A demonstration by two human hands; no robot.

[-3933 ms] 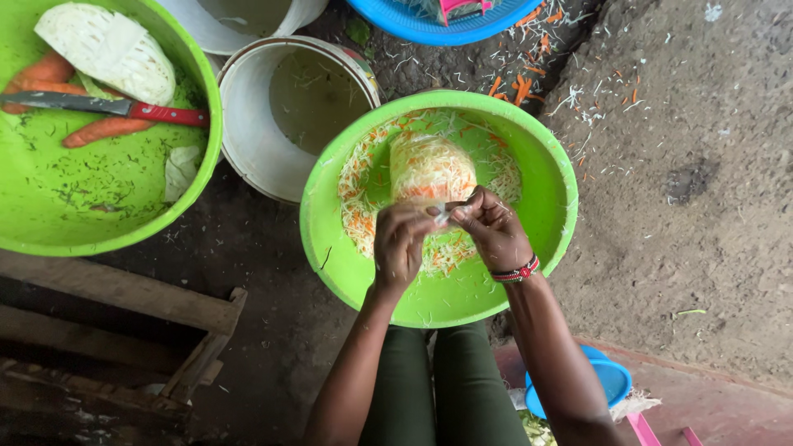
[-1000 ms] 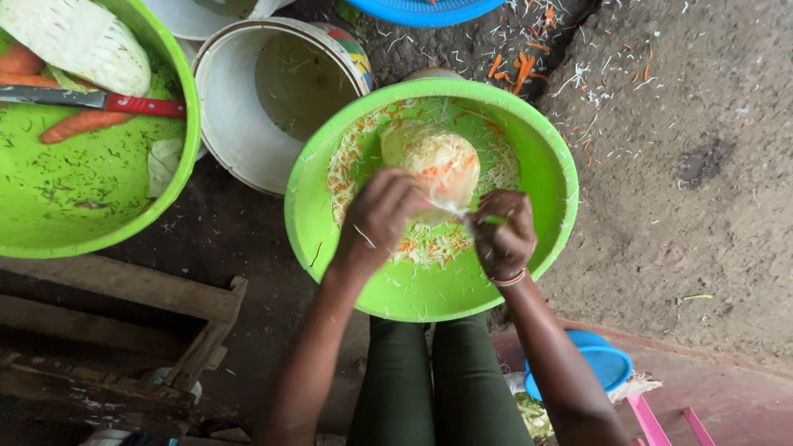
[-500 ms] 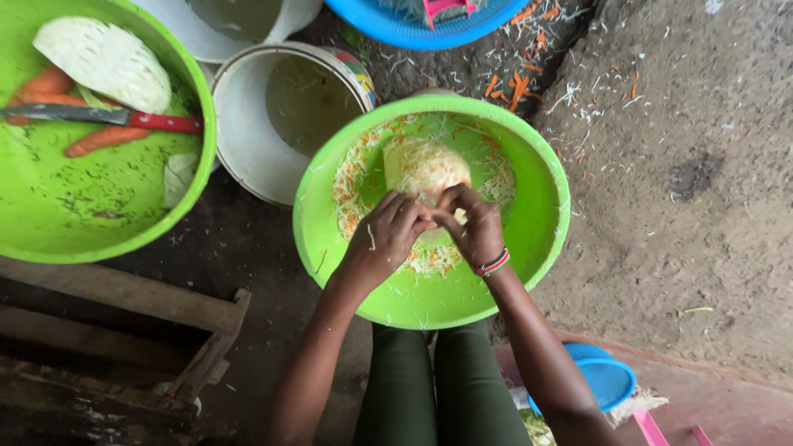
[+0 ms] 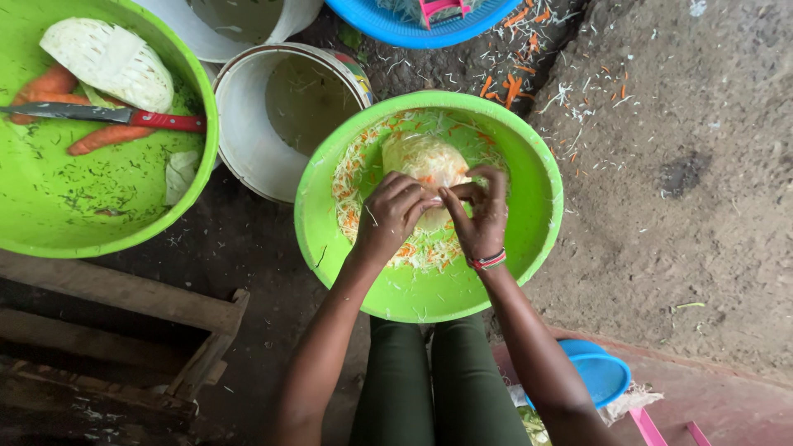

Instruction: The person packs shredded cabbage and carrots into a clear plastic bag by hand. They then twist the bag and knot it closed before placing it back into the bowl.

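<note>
Nearest you, your legs in dark green trousers (image 4: 429,388) sit at 6 o'clock, with a blue lid (image 4: 601,376) on the floor at about 4 o'clock. Just above your knees stands the green basin (image 4: 529,239), its floor scattered with shredded cabbage and carrot (image 4: 413,248).

Over the middle of that basin your two hands meet. Your left hand (image 4: 392,216) is curled, fingers bent in, its fingertips pinching the neck of a clear plastic bag of shredded salad (image 4: 425,161). Your right hand (image 4: 483,219), with a red beaded bracelet (image 4: 489,262) at the wrist, is also closed to a pinch, thumb and forefinger gripping the same neck right beside the left fingertips. The bag's full, rounded body lies at 12 o'clock from your hands, resting in the basin on the shreds.

Beyond, at 11 o'clock, stands a white bucket (image 4: 248,140), close beside the basin. At 10 o'clock a second green basin (image 4: 74,215) holds a cut cabbage (image 4: 107,62), carrots (image 4: 99,140) and a red-handled knife (image 4: 107,116). At 12 o'clock, farthest off, a blue basin's (image 4: 396,25) rim shows, with carrot scraps (image 4: 512,83) strewn on the dirt floor (image 4: 686,165) near it.
</note>
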